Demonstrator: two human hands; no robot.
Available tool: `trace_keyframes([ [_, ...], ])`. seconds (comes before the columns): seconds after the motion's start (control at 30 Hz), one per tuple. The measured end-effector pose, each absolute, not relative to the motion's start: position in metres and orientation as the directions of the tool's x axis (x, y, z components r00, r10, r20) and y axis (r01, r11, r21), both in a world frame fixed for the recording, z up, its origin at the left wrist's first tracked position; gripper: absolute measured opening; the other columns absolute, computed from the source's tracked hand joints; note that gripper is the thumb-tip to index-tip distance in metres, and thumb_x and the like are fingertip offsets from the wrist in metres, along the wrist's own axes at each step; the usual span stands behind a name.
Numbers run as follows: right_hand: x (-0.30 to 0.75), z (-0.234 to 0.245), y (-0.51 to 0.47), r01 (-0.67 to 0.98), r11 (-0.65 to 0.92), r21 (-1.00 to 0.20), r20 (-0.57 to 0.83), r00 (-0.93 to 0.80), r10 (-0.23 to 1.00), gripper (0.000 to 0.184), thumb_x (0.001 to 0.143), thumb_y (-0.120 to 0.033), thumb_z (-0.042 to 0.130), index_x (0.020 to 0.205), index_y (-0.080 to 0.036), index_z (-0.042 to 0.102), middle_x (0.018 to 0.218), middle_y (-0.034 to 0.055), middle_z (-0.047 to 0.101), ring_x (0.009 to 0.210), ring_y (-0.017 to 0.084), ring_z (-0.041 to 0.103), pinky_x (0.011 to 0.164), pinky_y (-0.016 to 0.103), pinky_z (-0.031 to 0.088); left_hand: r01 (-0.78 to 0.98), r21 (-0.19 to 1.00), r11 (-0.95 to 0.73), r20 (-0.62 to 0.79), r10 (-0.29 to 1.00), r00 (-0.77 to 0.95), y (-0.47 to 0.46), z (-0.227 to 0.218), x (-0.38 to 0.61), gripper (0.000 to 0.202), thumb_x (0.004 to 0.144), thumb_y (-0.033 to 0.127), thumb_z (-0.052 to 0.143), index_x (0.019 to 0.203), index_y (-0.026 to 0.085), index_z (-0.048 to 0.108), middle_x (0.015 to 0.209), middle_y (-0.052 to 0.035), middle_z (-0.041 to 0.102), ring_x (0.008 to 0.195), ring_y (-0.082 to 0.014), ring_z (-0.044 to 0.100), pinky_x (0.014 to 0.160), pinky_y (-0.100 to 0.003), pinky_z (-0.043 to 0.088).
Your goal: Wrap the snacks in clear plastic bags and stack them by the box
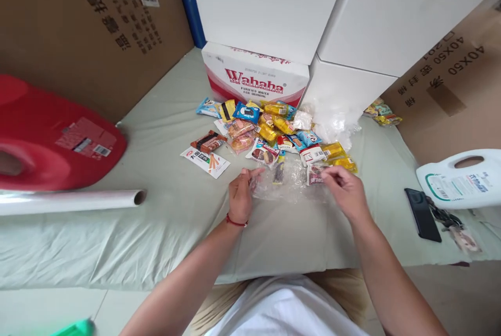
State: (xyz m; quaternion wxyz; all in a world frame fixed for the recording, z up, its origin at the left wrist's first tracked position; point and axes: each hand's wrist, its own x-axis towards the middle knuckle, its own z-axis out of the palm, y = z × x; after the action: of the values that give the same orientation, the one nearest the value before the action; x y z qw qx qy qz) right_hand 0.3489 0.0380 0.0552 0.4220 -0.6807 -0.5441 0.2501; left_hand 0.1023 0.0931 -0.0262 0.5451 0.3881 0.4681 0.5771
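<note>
A clear plastic bag (291, 182) lies on the pale green cloth (176, 205) in front of me. My left hand (239, 195), with a red cord at the wrist, pinches the bag's left edge. My right hand (344, 190) grips the bag's right edge, close to a small dark red snack packet (315, 173). A small dark packet (278, 171) shows through the plastic. Just beyond the bag lies a pile of several wrapped snacks (270, 130) in blue, yellow, orange and red wrappers.
A red and white Wahaha box (254, 78) and white boxes (391, 18) stand behind the pile. A red plastic object (47, 132) and a film roll (70, 201) lie at left. A black phone (422, 214), keys and a white jug (462, 179) lie at right. Crumpled plastic (332, 122) sits by the snacks.
</note>
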Motion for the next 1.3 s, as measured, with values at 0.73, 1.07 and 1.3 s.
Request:
trace_keyframes([
  [0.73,0.298,0.072,0.058,0.817,0.485,-0.313,0.305,-0.397,0.865,0.027,0.103,-0.020,0.046,0.104,-0.018,0.073,0.094,0.0078,0.070,0.087,0.020,0.060,0.077,0.031,0.043,-0.324,0.903,0.281,-0.357,0.912,-0.203,0.107,-0.021,0.095,0.038,0.073,0.048,0.073,0.092,0.016,0.076,0.082,-0.0034,0.074,0.076,-0.0170,0.064,0.062,-0.024,0.046],
  [1.07,0.241,0.054,-0.031,0.909,0.417,-0.005,-0.160,-0.412,0.897,0.015,0.097,-0.010,0.056,0.103,-0.020,0.065,0.092,0.0067,0.068,0.082,0.021,0.063,0.070,0.035,0.043,-0.500,0.771,0.394,-0.513,0.850,-0.123,0.115,-0.010,0.084,0.031,0.064,0.020,0.077,0.094,0.016,0.072,0.104,-0.0099,0.077,0.093,-0.0211,0.073,0.071,-0.029,0.058],
  [1.3,0.225,0.042,-0.031,0.914,0.405,0.003,-0.306,-0.384,0.871,0.065,0.093,-0.003,0.049,0.156,-0.015,0.035,0.100,0.0117,0.070,0.078,0.023,0.070,0.061,0.033,0.049,-0.410,0.860,0.303,-0.401,0.899,-0.175,0.103,-0.024,0.071,0.044,0.054,0.013,0.074,0.097,0.018,0.065,0.096,-0.0046,0.073,0.090,-0.0194,0.071,0.078,-0.031,0.058],
])
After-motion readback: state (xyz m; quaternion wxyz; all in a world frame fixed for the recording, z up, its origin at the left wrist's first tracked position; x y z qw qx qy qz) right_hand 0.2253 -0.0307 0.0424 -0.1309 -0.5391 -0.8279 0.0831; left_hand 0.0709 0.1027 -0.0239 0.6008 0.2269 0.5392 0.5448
